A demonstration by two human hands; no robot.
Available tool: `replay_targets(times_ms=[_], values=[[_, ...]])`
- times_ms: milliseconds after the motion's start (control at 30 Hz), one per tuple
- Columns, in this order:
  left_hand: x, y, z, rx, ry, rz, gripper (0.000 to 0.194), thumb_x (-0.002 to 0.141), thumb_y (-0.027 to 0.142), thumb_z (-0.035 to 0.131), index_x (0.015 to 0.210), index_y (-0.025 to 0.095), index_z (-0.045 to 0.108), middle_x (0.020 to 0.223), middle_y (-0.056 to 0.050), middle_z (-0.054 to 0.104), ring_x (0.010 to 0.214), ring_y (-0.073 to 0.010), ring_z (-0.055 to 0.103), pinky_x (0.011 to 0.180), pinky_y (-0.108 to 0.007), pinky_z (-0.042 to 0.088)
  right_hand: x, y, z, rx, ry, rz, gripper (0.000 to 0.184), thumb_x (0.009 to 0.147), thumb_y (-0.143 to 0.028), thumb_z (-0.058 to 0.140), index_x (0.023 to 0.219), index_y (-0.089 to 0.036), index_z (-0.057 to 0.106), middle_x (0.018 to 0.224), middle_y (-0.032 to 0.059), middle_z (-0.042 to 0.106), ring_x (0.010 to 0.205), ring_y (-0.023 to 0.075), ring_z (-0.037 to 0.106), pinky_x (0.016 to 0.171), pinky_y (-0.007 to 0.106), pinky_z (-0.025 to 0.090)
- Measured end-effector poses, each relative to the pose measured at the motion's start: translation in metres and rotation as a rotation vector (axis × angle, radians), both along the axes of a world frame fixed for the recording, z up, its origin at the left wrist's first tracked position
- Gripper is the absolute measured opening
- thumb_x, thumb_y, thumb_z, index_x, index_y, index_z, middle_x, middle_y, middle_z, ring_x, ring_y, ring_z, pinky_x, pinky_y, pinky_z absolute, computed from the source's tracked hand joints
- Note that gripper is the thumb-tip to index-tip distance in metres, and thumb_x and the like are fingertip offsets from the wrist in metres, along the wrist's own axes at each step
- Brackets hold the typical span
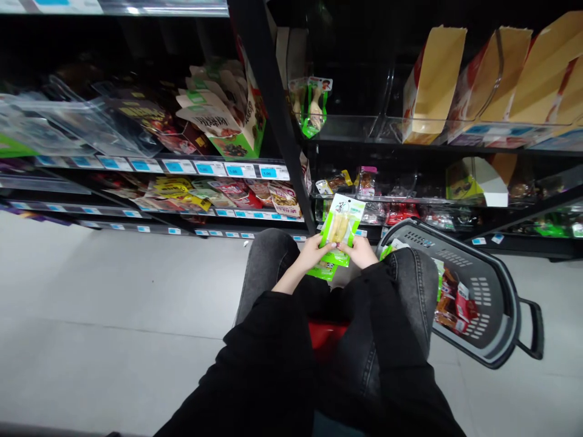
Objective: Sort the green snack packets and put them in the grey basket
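Note:
In front of my knees I hold a green-and-white snack packet upright, its clear window showing pale yellow pieces. My left hand is closed on its lower left edge, thumb on the front. Closed on the lower right edge is my right hand, its thumb also on the front. Below and behind it shows a second green packet with a panda print; whether my left fingers hold this one too, I cannot tell.
A grey shopping basket with red and brown packets stands on the floor by my right knee. Ahead, black shelves carry open cartons, hanging green packets and bagged snacks. A dark shelf upright divides the bays.

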State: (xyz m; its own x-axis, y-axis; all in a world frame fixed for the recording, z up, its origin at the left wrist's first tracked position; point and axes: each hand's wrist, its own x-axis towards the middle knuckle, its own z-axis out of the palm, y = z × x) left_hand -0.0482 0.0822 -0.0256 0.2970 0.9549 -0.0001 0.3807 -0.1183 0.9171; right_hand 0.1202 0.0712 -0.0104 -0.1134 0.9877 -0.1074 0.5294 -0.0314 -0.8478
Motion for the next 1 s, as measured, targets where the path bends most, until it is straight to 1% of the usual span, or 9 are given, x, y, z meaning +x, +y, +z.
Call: replay_targets(times_ms=[100, 233, 367, 500, 633, 733, 833, 900, 1000], values=[[0.0, 0.001, 0.0, -0.011, -0.035, 0.022, 0.032, 0.075, 0.039, 0.058, 0.091, 0.013, 0.067, 0.087, -0.005, 0.064, 0.081, -0.0195, 0.06, 0.074, -0.029, 0.046, -0.001, -0.001, 0.003, 0.027, -0.029, -0.022, 0.024, 0.072, -0.033, 0.058, 0.084, -0.013, 0.068, 0.081, 0.0075, 0.07, 0.073, 0.0193, 0.063, 0.066, 0.028, 0.046], [0.0, 0.001, 0.001, 0.021, -0.035, 0.047, 0.029, 0.076, 0.038, 0.057, 0.085, 0.013, 0.068, 0.087, -0.007, 0.064, 0.082, -0.0195, 0.059, 0.076, -0.03, 0.045, -0.002, -0.001, 0.004, 0.041, -0.018, -0.047, 0.028, 0.071, -0.037, 0.06, 0.086, -0.013, 0.066, 0.083, 0.0085, 0.07, 0.073, 0.0206, 0.063, 0.065, 0.028, 0.046], [0.001, 0.0, 0.0, 0.029, -0.038, 0.038, 0.028, 0.077, 0.038, 0.055, 0.085, 0.013, 0.067, 0.089, -0.007, 0.064, 0.083, -0.0194, 0.059, 0.078, -0.031, 0.045, -0.001, 0.0, 0.005, 0.038, -0.052, -0.023, 0.024, 0.072, -0.034, 0.061, 0.084, -0.014, 0.066, 0.087, 0.0094, 0.07, 0.079, 0.0224, 0.064, 0.07, 0.03, 0.047], [0.001, 0.001, -0.001, 0.028, -0.025, 0.028, 0.029, 0.077, 0.038, 0.056, 0.087, 0.013, 0.067, 0.09, -0.007, 0.065, 0.083, -0.0201, 0.06, 0.078, -0.031, 0.045, -0.001, 0.0, 0.006, 0.065, -0.118, -0.031, 0.021, 0.075, -0.031, 0.058, 0.086, -0.014, 0.065, 0.09, 0.0096, 0.07, 0.085, 0.023, 0.064, 0.074, 0.031, 0.046], [0.002, 0.001, -0.001, 0.009, -0.045, 0.024, 0.032, 0.074, 0.04, 0.059, 0.09, 0.013, 0.067, 0.093, -0.007, 0.066, 0.086, -0.0214, 0.06, 0.079, -0.032, 0.046, -0.003, 0.0, 0.005, 0.07, -0.149, -0.04, 0.021, 0.075, -0.032, 0.057, 0.081, -0.013, 0.065, 0.083, 0.0093, 0.07, 0.078, 0.0218, 0.063, 0.072, 0.03, 0.047], [0.002, 0.001, 0.0, -0.055, -0.097, 0.03, 0.039, 0.071, 0.042, 0.062, 0.097, 0.013, 0.066, 0.097, -0.008, 0.067, 0.09, -0.0227, 0.061, 0.08, -0.032, 0.046, -0.003, 0.0, 0.005, 0.061, -0.089, -0.021, 0.02, 0.074, -0.031, 0.057, 0.078, -0.013, 0.066, 0.079, 0.0081, 0.069, 0.075, 0.0203, 0.063, 0.069, 0.028, 0.047], [0.001, 0.001, 0.0, -0.109, -0.108, 0.022, 0.042, 0.069, 0.044, 0.063, 0.096, 0.012, 0.066, 0.098, -0.008, 0.067, 0.09, -0.0234, 0.061, 0.08, -0.033, 0.047, -0.001, -0.001, 0.007, 0.052, -0.038, 0.025, 0.018, 0.073, -0.029, 0.057, 0.075, -0.014, 0.066, 0.076, 0.006, 0.069, 0.073, 0.0186, 0.062, 0.066, 0.026, 0.046], [0.002, 0.002, 0.001, -0.107, -0.113, 0.004, 0.041, 0.069, 0.044, 0.063, 0.095, 0.012, 0.067, 0.099, -0.008, 0.067, 0.091, -0.0236, 0.061, 0.081, -0.033, 0.046, 0.0, -0.003, 0.009, 0.058, -0.044, 0.033, 0.018, 0.073, -0.029, 0.056, 0.072, -0.014, 0.066, 0.071, 0.0046, 0.068, 0.068, 0.017, 0.061, 0.063, 0.025, 0.044], [0.003, 0.004, 0.002, -0.087, -0.13, -0.011, 0.04, 0.07, 0.042, 0.062, 0.096, 0.012, 0.067, 0.1, -0.008, 0.067, 0.092, -0.0238, 0.061, 0.082, -0.033, 0.046, -0.002, -0.006, 0.013, 0.098, -0.09, -0.047, 0.026, 0.075, -0.034, 0.052, 0.064, -0.014, 0.064, 0.062, 0.0034, 0.064, 0.059, 0.0149, 0.057, 0.058, 0.024, 0.042]])
